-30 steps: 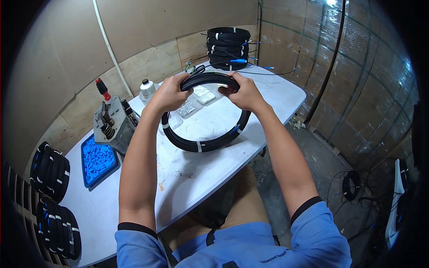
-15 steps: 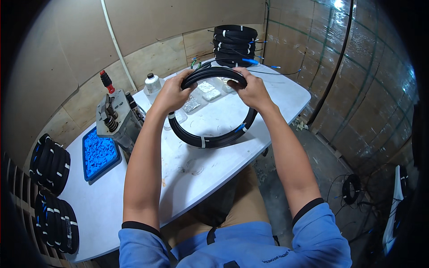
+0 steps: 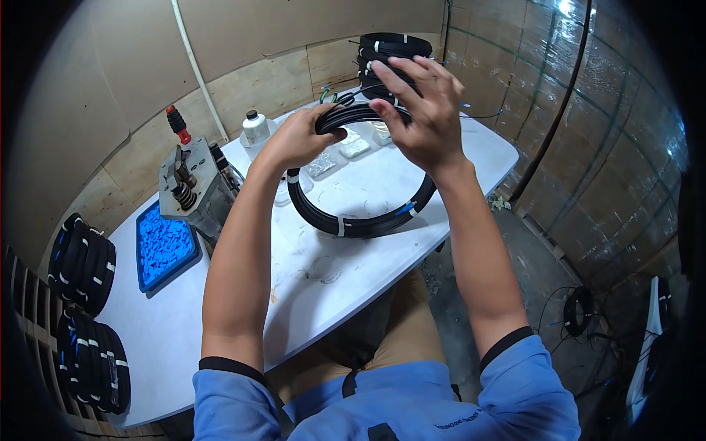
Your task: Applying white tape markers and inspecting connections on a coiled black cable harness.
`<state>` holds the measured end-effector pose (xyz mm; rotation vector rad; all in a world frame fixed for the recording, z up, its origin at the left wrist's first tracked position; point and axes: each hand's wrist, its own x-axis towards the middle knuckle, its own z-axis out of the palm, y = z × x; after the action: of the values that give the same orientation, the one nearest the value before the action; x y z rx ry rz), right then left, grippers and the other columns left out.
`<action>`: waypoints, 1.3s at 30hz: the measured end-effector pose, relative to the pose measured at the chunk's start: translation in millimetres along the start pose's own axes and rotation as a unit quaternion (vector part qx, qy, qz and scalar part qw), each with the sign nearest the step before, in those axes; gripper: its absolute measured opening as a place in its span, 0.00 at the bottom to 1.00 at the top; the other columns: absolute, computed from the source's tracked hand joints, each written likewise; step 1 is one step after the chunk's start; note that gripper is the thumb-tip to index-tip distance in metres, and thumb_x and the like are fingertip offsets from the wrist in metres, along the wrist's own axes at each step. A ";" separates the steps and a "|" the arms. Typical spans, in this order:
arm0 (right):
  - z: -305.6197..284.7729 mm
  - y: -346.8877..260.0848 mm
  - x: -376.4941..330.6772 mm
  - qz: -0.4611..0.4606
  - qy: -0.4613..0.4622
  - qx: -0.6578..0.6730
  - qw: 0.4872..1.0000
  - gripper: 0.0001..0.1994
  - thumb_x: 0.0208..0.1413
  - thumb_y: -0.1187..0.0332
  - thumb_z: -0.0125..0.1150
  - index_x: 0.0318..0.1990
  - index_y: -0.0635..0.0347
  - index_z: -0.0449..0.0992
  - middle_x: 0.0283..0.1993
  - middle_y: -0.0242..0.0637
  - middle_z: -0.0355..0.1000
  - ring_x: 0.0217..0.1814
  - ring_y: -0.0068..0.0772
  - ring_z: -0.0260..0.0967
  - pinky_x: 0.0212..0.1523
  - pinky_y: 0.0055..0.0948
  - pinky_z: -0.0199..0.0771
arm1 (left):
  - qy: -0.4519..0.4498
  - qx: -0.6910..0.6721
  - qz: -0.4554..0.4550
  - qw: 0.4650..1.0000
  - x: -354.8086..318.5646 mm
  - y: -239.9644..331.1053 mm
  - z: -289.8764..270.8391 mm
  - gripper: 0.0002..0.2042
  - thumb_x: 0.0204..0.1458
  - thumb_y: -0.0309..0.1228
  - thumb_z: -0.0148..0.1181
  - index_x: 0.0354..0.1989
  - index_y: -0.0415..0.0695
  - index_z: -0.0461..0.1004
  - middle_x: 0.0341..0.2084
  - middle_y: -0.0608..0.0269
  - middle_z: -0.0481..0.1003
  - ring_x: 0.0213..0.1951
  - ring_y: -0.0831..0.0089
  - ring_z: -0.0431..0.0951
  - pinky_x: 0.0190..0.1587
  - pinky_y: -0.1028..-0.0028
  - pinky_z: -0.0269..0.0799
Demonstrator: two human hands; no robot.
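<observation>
A coil of black cable (image 3: 360, 226), bound with white ties and showing a blue tip at its lower right, is held up over the white table. My left hand (image 3: 298, 140) wraps round the coil's upper left, thumb inside the ring. Off the coil's upper right, my right hand (image 3: 432, 110) is lifted with its fingers apart and nothing gripped; its thumb is close to the strands. A thin loose cable end rises by the top of the coil, partly hidden behind the right-hand fingers.
More black coils are stacked (image 3: 397, 45) at the back and stand in two bundles (image 3: 84, 268) at the left. A metal press (image 3: 193, 184) with a red-black handle sits beside a blue tray (image 3: 168, 253) of small blue pieces. A white bottle (image 3: 255, 126) stands behind foil-like packets (image 3: 321, 163).
My right hand has let go of the coil's upper right and risen, its fingers spreading. My left hand keeps its hold on the coil, which has shifted slightly right in the view.
</observation>
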<state>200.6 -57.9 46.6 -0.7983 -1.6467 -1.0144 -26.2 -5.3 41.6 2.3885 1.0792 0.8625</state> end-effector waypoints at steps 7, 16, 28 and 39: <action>-0.2 10.2 0.8 -0.014 -0.090 0.089 0.992 0.06 0.52 0.64 0.67 0.36 0.50 0.83 0.34 0.25 0.76 0.42 0.30 0.70 0.44 0.34 0.64 | -0.071 -0.213 -0.023 0.974 1.0 -5.5 -9.2 0.32 0.57 0.53 0.58 0.61 0.40 0.71 0.47 0.58 0.77 0.48 0.72 0.74 0.56 0.75 0.67; -27.8 -10.0 -14.7 0.063 -0.106 0.141 0.982 0.03 0.55 0.67 0.64 0.33 0.53 0.80 0.33 0.28 0.72 0.39 0.33 0.67 0.38 0.33 0.61 | -0.052 -0.260 -0.089 0.960 4.2 -3.3 -3.8 0.31 0.65 0.55 0.43 0.63 0.40 0.69 0.56 0.54 0.74 0.56 0.69 0.72 0.63 0.75 0.62; -12.5 -4.1 -50.5 0.235 -0.226 0.130 0.936 0.08 0.57 0.64 0.62 0.33 0.56 0.82 0.31 0.41 0.79 0.33 0.45 0.77 0.36 0.41 0.76 | -0.005 -0.031 -0.052 0.998 -8.6 11.4 5.3 0.30 0.57 0.51 0.61 0.63 0.44 0.70 0.48 0.54 0.78 0.46 0.71 0.77 0.51 0.70 0.72; -4.2 12.7 -49.8 0.243 -0.207 0.014 0.948 0.12 0.47 0.63 0.71 0.25 0.57 0.73 0.25 0.37 0.76 0.29 0.40 0.77 0.30 0.37 0.76 | 0.131 0.117 0.091 0.980 -13.2 7.8 26.2 0.24 0.59 0.43 0.60 0.57 0.38 0.71 0.45 0.42 0.77 0.47 0.49 0.78 0.49 0.61 0.73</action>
<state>227.3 -57.7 2.5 -1.3858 -1.6755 -0.4913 -11.3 -22.7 21.6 2.6571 1.1241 1.2027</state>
